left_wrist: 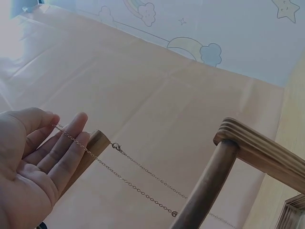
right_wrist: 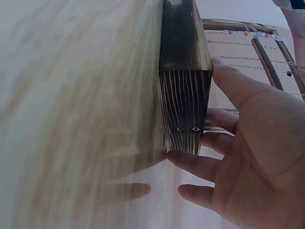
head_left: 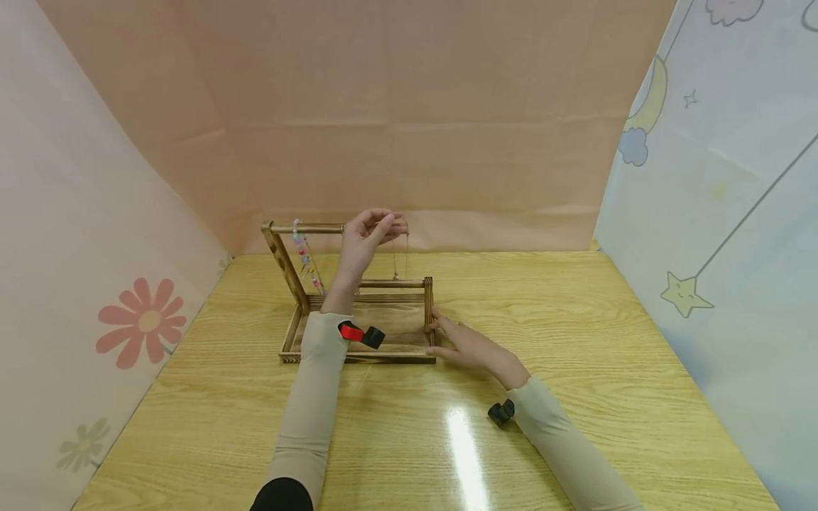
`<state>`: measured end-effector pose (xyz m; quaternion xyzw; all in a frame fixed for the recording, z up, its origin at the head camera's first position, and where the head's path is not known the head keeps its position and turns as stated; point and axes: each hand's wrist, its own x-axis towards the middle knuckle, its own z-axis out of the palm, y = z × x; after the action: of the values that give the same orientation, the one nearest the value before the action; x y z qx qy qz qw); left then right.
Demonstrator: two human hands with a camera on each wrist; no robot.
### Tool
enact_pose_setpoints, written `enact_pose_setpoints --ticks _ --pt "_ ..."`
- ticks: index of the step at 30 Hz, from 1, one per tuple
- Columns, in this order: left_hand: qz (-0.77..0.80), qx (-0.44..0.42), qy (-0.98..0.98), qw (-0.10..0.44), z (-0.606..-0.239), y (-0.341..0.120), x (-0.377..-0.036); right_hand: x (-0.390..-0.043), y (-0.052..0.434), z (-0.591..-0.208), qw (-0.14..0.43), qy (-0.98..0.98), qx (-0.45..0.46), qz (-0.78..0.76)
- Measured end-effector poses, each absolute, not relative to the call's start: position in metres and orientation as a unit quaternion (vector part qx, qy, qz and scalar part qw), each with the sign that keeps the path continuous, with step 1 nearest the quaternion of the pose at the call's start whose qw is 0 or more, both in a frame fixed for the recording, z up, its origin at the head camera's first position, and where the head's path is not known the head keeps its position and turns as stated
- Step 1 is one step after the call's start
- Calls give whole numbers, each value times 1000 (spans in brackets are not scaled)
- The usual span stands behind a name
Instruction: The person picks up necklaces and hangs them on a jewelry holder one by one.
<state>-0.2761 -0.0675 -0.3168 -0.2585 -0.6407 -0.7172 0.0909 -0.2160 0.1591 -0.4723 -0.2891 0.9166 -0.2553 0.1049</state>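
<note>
A dark-striped wooden jewelry stand (head_left: 289, 273) with raised bars and a tray base stands on the table. My left hand (head_left: 367, 238) is at the free right end of its top bar (left_wrist: 96, 144). Between thumb and forefinger it pinches a thin chain necklace (left_wrist: 143, 192), whose clasp (left_wrist: 116, 146) lies by the bar's end; the strands hang below. My right hand (head_left: 469, 345) grips the right side of the stand's base, thumb on one face and fingers at the other, by the striped end (right_wrist: 186, 109) with two screws. A colorful beaded string (head_left: 305, 259) hangs at the bar's left.
The wood-grain table (head_left: 543, 319) surrounds the stand. Behind it hangs a plain peach backdrop (head_left: 415, 142). Patterned sheets, one with a flower (head_left: 148, 321) and one with a star (head_left: 686, 294), bound the sides. More chains (right_wrist: 248, 58) hang on the stand.
</note>
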Motion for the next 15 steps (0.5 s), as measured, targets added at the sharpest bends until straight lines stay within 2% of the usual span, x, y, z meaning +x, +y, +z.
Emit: enact_pose_setpoints --ticks 15 --pt "-719 -256 -642 76 -307 -69 -277 -215 159 -472 108 912 -295 -264"
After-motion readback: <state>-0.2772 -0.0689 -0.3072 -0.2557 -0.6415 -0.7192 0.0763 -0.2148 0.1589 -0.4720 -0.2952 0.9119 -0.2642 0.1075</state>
